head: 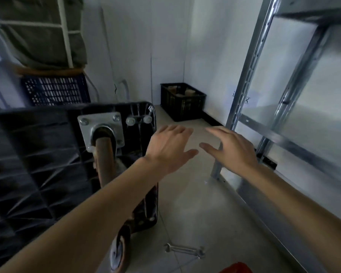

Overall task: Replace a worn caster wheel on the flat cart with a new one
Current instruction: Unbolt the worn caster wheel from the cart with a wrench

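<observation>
The black flat cart (32, 154) stands tipped on its side at the left, its ribbed underside facing me. A brown caster wheel (105, 160) hangs from a silver mounting plate (100, 128) bolted near the cart's top right corner. A second caster (119, 251) shows low down, partly behind my left forearm. My left hand (170, 146) hovers just right of the cart's edge with its fingers spread, holding nothing. My right hand (231, 147) floats beside it, fingers straight and empty. A silver wrench (185, 250) lies on the floor tiles.
A metal shelving rack (283, 107) fills the right side. A black crate (182, 101) sits in the far corner. A blue crate (55, 91) and green bundles are stacked at the upper left. Something red (235, 268) peeks in at the bottom edge.
</observation>
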Demonstrator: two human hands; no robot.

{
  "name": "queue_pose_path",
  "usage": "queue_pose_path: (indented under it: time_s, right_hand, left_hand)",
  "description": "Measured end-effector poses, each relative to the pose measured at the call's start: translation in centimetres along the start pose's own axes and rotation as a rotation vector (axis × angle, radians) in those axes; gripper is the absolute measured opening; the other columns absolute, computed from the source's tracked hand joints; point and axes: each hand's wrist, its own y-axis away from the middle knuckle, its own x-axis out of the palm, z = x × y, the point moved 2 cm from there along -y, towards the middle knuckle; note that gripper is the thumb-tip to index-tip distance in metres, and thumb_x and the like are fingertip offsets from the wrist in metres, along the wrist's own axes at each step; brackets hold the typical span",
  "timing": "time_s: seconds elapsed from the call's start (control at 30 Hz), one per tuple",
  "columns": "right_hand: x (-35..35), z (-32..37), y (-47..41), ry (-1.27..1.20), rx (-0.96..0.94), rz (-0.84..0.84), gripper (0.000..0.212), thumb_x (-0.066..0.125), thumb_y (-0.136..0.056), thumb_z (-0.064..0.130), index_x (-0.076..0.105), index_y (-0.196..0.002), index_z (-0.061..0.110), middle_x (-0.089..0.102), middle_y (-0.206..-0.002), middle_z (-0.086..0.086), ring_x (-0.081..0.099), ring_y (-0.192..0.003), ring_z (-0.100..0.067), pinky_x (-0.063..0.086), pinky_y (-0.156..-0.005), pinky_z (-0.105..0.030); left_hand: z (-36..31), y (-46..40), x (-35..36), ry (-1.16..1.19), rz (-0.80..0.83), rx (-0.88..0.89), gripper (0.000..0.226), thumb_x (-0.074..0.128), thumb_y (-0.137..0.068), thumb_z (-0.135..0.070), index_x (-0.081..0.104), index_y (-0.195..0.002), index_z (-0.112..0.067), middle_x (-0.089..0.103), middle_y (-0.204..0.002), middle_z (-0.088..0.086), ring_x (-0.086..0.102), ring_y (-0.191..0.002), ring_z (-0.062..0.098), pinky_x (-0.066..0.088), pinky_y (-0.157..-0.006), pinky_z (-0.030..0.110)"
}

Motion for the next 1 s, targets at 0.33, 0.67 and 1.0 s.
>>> queue_pose_path:
  time_s: [0.33,0.67,1.0]
  right_hand:
    - [-2.0,11.3,-6.0,-0.177,-0.221,-0.169,0.040,0.065,-0.094,0.051,0.066,-0.128,0.032,0.063,-0.123,0.017,0.063,-0.104,-0.008,0.042,-0.061,-0.014]
    - [5.9,17.3,-7.5,-0.316,-0.255,-0.252,0.031,0.078,-0.088,0.039,0.070,-0.116,0.028,0.065,-0.111,0.014,0.064,-0.099,-0.007,0.042,-0.067,-0.016]
    - [8.9,19.4,-8.9,-0.321,-0.264,-0.535,0.018,0.076,-0.090,0.037,0.074,-0.100,0.023,0.068,-0.100,0.010,0.063,-0.095,-0.013,0.043,-0.071,-0.018]
  left_hand:
    - [10.6,4.1,-9.9,-0.089,-0.136,-0.175,0.065,0.054,-0.096,-0.059,0.039,-0.152,-0.030,0.045,-0.155,-0.009,0.040,-0.142,0.016,0.028,-0.116,0.033]
    - [17.2,5.8,-7.6,-0.148,-0.172,-0.249,0.063,0.061,-0.092,-0.058,0.047,-0.146,-0.029,0.055,-0.145,-0.008,0.049,-0.135,0.016,0.035,-0.111,0.035]
    - [18.7,5.7,-6.7,-0.092,-0.345,-0.256,0.042,0.071,-0.091,-0.041,0.062,-0.131,-0.039,0.069,-0.120,-0.015,0.065,-0.109,0.020,0.048,-0.086,0.034]
